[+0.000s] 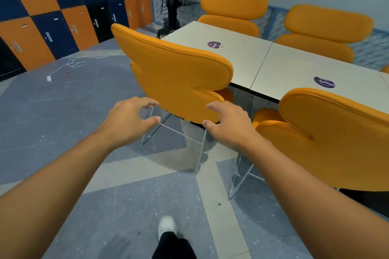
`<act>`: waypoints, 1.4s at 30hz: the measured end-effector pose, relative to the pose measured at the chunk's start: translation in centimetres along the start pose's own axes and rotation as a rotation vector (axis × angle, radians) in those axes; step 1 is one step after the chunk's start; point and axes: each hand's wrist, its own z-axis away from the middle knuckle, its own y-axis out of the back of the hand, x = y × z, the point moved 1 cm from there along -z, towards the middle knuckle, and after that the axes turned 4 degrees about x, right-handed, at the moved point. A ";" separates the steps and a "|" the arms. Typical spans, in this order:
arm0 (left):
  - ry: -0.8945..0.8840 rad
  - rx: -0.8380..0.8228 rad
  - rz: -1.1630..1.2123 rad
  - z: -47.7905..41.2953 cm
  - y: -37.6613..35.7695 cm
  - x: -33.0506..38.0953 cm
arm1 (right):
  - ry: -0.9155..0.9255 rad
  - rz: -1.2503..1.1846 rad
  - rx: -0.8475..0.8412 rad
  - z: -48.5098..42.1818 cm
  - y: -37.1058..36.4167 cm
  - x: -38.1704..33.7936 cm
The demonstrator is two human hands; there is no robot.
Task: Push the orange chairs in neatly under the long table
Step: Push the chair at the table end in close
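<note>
Orange chairs ring the long table (242, 57), and the one in hand, the end chair (179, 78), stands at the table's near corner with its back turned askew to the edge and its seat only partly beneath the top. The person's left hand (128, 120) hovers just off the lower left edge of the backrest, fingers curled and spread wide, gripping nothing. The right hand (229, 123) sits at the lower right lobe, thumb touching or nearly touching the underside of the cushion, fingers open and arched over it; no firm hold shows yet.

My reading is that the work is partway. The next chair (328, 139) on the near side looks closer to the table, though its right part is cut off by the frame, so I cannot say it is square. Two far chairs (233, 10) across the table seem tucked in, backs rising just behind the far edge. The end chair looks like it needs straightening and a push inward.

Its clear or thin-framed legs (200, 153) are hard to make out against the floor (63, 111), and the seat is mostly hidden behind the backrest. A foot (167, 227) shows below.
</note>
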 end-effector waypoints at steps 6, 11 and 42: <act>-0.027 -0.024 -0.024 -7.7 0.7 -4.9 | -0.014 0.024 0.141 -8.7 -3.1 -2.8; -0.041 -0.079 -0.012 -15.5 2.2 -8.3 | -0.023 0.052 0.364 -16.6 -4.7 -5.3; -0.475 -0.375 -0.298 -49.8 5.3 -23.6 | -0.589 0.564 0.240 -34.0 -11.4 -11.0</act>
